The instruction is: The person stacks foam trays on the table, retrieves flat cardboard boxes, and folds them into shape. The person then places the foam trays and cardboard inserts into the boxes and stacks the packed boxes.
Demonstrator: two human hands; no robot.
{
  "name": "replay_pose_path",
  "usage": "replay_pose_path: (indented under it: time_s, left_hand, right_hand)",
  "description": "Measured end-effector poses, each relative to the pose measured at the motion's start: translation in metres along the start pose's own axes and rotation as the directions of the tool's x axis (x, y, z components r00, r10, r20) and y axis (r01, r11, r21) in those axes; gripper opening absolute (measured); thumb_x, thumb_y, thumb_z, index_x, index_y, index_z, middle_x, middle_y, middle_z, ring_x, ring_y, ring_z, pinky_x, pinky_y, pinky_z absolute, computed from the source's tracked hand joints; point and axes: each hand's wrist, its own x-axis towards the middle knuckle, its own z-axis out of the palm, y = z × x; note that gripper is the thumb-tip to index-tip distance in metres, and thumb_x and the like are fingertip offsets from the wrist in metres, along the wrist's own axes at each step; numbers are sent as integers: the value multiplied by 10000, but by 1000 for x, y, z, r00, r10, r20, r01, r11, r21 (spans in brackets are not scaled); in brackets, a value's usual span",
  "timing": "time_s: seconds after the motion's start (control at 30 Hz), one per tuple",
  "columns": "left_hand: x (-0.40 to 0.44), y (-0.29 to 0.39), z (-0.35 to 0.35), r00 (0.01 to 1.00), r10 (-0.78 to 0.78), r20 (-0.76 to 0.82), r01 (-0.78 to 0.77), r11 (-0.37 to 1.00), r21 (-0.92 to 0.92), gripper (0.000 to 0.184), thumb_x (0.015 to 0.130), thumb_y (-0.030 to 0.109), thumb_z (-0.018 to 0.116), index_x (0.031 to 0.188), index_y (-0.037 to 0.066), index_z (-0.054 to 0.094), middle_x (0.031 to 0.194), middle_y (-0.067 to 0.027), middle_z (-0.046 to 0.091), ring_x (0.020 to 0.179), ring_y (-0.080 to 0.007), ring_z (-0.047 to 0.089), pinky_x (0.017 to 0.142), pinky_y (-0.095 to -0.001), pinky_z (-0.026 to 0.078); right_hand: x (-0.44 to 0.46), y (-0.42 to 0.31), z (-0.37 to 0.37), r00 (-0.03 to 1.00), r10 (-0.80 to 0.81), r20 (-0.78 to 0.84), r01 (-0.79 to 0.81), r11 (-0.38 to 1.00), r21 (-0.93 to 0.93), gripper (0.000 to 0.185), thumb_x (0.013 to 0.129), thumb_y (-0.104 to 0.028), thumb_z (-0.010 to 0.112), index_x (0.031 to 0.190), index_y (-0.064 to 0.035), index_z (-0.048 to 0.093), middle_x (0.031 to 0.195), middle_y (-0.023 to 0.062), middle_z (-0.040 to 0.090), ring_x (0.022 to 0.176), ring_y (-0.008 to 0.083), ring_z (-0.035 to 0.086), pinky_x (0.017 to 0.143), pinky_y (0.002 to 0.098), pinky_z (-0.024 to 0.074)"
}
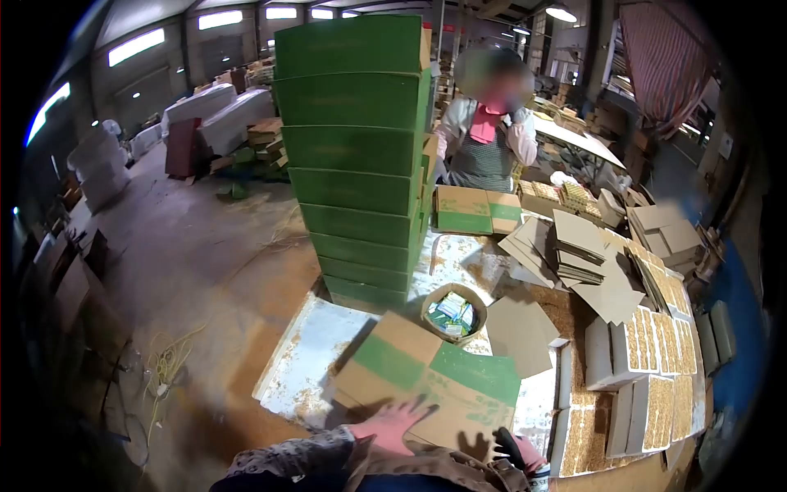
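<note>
My left hand (pixel 392 425), in a pink glove with dark fingertips, lies with spread fingers on a flat brown and green cardboard box (pixel 426 373). Near the box's lower right corner is my right hand (pixel 518 449), gloved in pink and black, its fingers apart and nothing seen in them. Just behind the box stands a round container (pixel 453 312) holding small blue, white and green packets. A tall stack of green boxes (pixel 352 148) rises at the back left of the table.
A person (pixel 484 139) stands across the table (pixel 295 353), behind another brown and green box (pixel 475 210). Loose cardboard sheets (pixel 578 246) lie at the right, beside white-edged trays (pixel 656 344) of small brown items. Yellowish cord (pixel 166 369) lies on the floor.
</note>
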Motion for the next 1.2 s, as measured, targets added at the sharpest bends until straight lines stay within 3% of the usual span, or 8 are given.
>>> replay_pose_path:
  time_s: [0.1, 0.23, 0.43, 0.6, 0.8, 0.9, 1.03, 1.2]
  left_hand:
    - [6, -10, -29, 945, -293, -147, 326, 885, 333, 1095, 608, 604, 699, 1448, 182, 137, 1419, -276, 200, 1271, -458, 266, 1003, -648, 189]
    - [-30, -144, -2, 502, -671, -546, 747, 654, -117, 1094, 618, 607, 693, 1429, 77, 185, 1379, -285, 264, 1285, -427, 247, 1054, -535, 210]
    - [-30, -90, 40, 722, -692, 11, 686, 713, -145, 1061, 687, 526, 687, 1429, 33, 110, 1390, -326, 218, 1163, -449, 438, 981, -469, 373]
    - [-18, -72, 108, 792, -519, -321, 566, 822, 68, 897, 747, 427, 663, 1421, 93, 175, 1449, -273, 140, 1198, -464, 389, 951, -508, 390]
    - [-18, 7, -69, 975, -166, 148, 94, 911, 402, 538, 743, 360, 584, 1136, 2, 498, 950, -185, 562, 785, -292, 567, 714, -403, 471]
    - [-30, 71, -128, 962, 193, 195, -233, 950, 208, 394, 744, 399, 537, 652, 19, 582, 642, -120, 604, 629, -284, 605, 602, -367, 497]
    - [12, 59, -96, 916, 314, 248, -339, 939, 62, 555, 790, 553, 545, 879, 6, 578, 819, -167, 621, 759, -326, 608, 687, -411, 478]
    - [22, 11, -68, 943, 10, 334, 240, 675, -698, 371, 864, 231, 584, 1162, 57, 446, 930, -83, 581, 705, -140, 590, 539, -287, 476]
  right_hand:
    - [-3, -28, 36, 911, -309, -274, 76, 777, -625, 727, 796, -483, 615, 1278, 35, 447, 1198, 235, 543, 1052, 351, 568, 866, 365, 466]
    - [64, 52, 0, 796, -344, -498, -82, 754, -652, 889, 733, -568, 609, 1378, -33, 312, 1264, 263, 485, 1182, 408, 457, 968, 415, 379]
    - [62, 45, 18, 760, -526, -383, 86, 664, -742, 742, 751, -507, 623, 1305, -66, 403, 1229, 226, 492, 1151, 388, 462, 956, 445, 372]
    - [62, -9, 37, 748, -623, -228, 204, 543, -815, 718, 771, -485, 603, 1321, -83, 376, 1254, 218, 466, 1168, 386, 444, 969, 443, 364]
    - [51, -64, 56, 732, -680, -43, 345, 424, -837, 692, 794, -457, 580, 1340, -104, 345, 1283, 209, 435, 1188, 383, 424, 984, 440, 353]
    - [40, -94, 69, 677, -730, 95, 462, 321, -827, 679, 806, -444, 568, 1349, -114, 329, 1298, 204, 420, 1198, 381, 413, 992, 439, 347]
    - [30, -126, 94, 592, -740, 320, 585, 121, -802, 664, 821, -426, 553, 1361, -128, 308, 1318, 198, 399, 1211, 380, 399, 1002, 438, 340]
    - [37, -133, 109, 529, -647, 549, 596, -177, -783, 646, 841, -403, 533, 1377, -145, 281, 1342, 190, 373, 1228, 377, 382, 1015, 436, 331]
